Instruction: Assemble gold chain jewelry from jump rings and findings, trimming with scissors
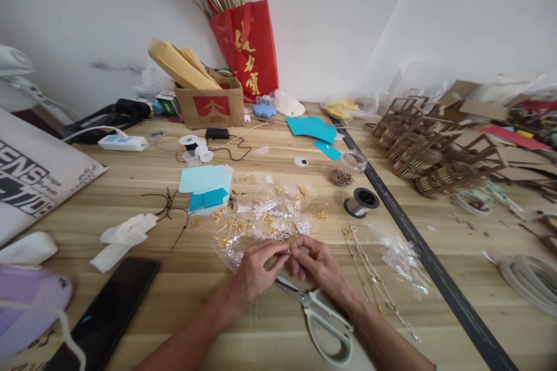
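Observation:
My left hand point(260, 266) and my right hand point(316, 261) meet over the near middle of the table, fingertips pinched close together. A tiny piece shows between them, too small to name. Under the hands lie scissors point(325, 319) with pale handles, the blades pointing up and left. Just beyond are small clear bags point(278, 226) of gold and silver beads and findings. To the right of my right hand, gold and silver chains point(369, 269) are laid out lengthwise. A spool of thin wire point(361, 203) stands farther off on the right.
A black phone point(108, 307) and crumpled tissue point(124, 237) lie at left. Blue cards point(204, 185) and a tub of beads point(342, 176) sit farther back. A cardboard box point(209, 105) and red bag point(248, 52) stand by the wall. Brown wooden models point(426, 151) crowd the right, past a black strip point(413, 243).

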Demonstrator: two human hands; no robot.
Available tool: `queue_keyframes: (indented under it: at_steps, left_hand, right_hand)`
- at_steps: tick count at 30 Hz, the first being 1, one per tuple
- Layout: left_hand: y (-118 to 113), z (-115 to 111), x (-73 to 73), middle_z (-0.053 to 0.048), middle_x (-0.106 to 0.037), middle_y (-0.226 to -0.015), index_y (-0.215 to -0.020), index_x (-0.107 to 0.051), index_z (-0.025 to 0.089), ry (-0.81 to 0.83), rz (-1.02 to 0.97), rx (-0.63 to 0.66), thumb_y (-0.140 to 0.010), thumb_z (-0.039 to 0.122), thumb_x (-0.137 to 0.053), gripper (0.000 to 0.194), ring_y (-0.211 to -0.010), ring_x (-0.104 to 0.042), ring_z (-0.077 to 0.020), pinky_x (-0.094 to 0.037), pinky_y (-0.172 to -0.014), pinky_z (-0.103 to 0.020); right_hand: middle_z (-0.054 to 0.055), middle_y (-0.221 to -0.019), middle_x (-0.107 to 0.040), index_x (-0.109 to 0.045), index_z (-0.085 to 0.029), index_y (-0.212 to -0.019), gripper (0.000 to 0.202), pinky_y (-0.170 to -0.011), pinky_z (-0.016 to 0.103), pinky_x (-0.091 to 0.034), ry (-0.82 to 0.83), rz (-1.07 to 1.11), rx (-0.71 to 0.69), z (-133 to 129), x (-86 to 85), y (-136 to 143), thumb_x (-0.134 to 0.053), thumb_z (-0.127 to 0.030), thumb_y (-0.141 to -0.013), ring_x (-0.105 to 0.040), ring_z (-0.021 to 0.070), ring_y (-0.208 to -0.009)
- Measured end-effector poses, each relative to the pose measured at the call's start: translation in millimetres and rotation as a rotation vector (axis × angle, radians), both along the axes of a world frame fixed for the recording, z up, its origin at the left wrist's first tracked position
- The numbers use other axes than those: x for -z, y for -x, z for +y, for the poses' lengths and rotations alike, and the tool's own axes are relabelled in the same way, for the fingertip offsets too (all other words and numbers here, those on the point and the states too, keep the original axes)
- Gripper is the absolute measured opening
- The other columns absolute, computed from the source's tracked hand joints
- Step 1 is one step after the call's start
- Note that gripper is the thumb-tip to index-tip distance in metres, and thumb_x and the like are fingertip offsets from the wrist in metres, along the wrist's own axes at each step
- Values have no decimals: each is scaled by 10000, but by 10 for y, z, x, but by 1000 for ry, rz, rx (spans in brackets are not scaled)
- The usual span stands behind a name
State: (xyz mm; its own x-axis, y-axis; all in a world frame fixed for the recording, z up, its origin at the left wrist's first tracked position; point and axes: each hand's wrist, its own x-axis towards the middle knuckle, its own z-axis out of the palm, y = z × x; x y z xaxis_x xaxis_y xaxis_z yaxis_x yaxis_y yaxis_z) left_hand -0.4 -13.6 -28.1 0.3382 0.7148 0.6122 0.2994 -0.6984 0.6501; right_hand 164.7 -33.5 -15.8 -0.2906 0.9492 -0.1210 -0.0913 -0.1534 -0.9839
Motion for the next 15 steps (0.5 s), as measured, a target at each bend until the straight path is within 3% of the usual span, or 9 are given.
queue_keyframes:
  at_steps: [15]
  left_hand:
    - [21,-14,82,-85,-710,-846,-977,-652,153,-24,83,34,-814,84,-567,196,-765,-670,-168,-570,-708,-286]
  right_hand:
    - [-25,-560,-556,-522,-157,-748,392,-436,192,-333,-17,-47,-21,-1,-24,3,-572,-539,-819,-449,72,-436]
